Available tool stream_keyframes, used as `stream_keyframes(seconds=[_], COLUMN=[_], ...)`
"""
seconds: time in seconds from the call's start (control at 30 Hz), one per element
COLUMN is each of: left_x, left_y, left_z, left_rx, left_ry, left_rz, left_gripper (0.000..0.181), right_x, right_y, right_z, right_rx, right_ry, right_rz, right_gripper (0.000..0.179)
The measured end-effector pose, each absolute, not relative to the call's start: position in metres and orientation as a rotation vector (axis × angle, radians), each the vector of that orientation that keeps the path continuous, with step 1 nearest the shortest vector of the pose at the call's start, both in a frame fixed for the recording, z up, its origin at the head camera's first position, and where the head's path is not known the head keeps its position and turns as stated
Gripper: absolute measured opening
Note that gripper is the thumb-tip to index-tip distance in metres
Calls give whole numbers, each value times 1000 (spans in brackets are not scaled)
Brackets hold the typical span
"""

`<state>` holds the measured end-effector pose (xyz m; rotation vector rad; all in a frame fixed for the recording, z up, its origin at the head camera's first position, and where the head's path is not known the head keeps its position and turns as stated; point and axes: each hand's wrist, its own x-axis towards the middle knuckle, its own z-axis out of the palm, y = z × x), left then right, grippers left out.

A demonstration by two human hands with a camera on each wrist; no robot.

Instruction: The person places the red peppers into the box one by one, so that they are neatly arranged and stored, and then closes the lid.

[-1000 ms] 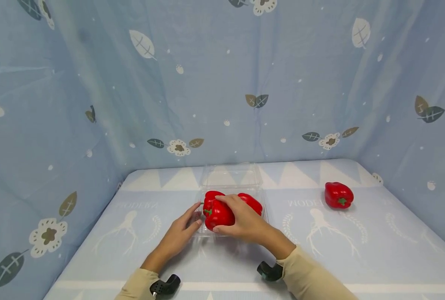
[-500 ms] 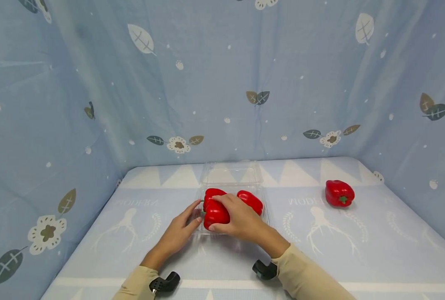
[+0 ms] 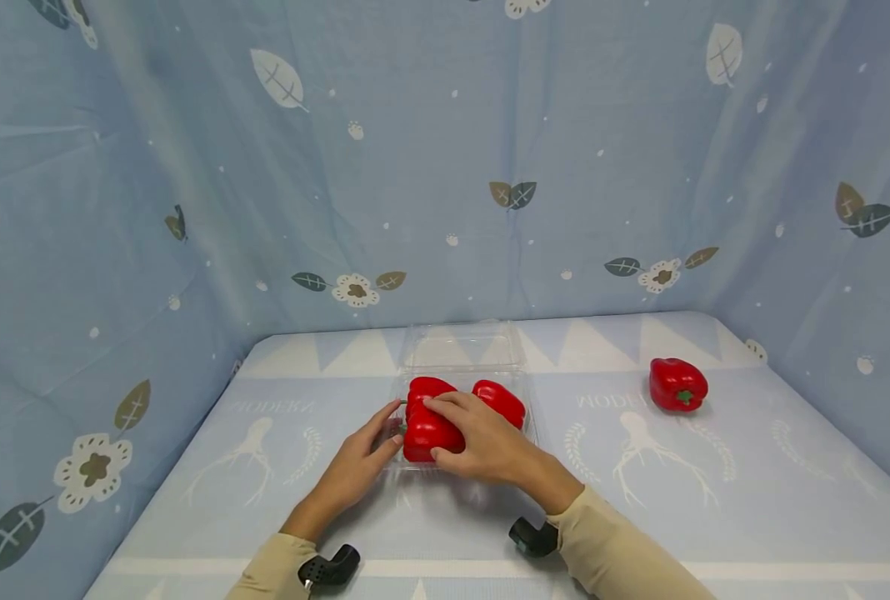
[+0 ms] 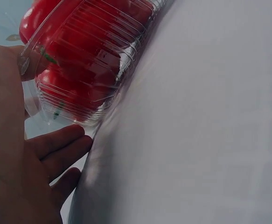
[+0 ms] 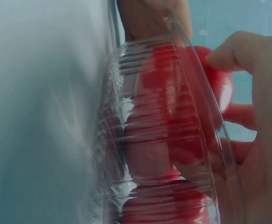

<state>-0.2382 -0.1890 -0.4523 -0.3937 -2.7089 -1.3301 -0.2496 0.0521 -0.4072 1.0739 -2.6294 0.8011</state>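
Note:
A clear plastic clamshell container [image 3: 527, 425] stands in the middle of the table, its lid [image 3: 463, 346] folded back flat. My right hand [image 3: 490, 442] grips a red bell pepper [image 3: 424, 435] at the container's front left, thumb in front and fingers over the top. Behind it lies another red bell pepper [image 3: 424, 387], and a third red bell pepper [image 3: 502, 398] lies at the right, partly hidden by that hand. My left hand [image 3: 355, 468] holds the container's left edge; in the left wrist view, the lower fingers [image 4: 63, 140] extend beside its wall. Bell pepper stems point left.
One more red bell pepper [image 3: 677, 384] lies on the table at the far right. A patterned cloth [image 3: 265, 517] covers the table. Blue curtains [image 3: 445, 167] hang behind and at both sides. Black wrist devices [image 3: 330, 566] sit under both sleeves.
The bell pepper in my right hand has turned, its stem going from facing front to pointing left, and has settled beside the others. The left hand stays in place.

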Motion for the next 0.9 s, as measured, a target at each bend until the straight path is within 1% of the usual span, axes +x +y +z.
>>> stream_keyframes(seconds=[0.3, 0.9], left_x=[-238, -239], left_y=[-189, -190], left_z=[-452, -452], left_rx=[-379, -407], left_ry=[-2707, -2717], left_rz=[-1357, -1340], left_gripper=[56, 56], right_x=[-249, -247], right_y=[53, 54], right_z=[-408, -408], right_rx=[1087, 1076], right_ry=[-2661, -2726], right_rz=[817, 769], right_gripper=[70, 61])
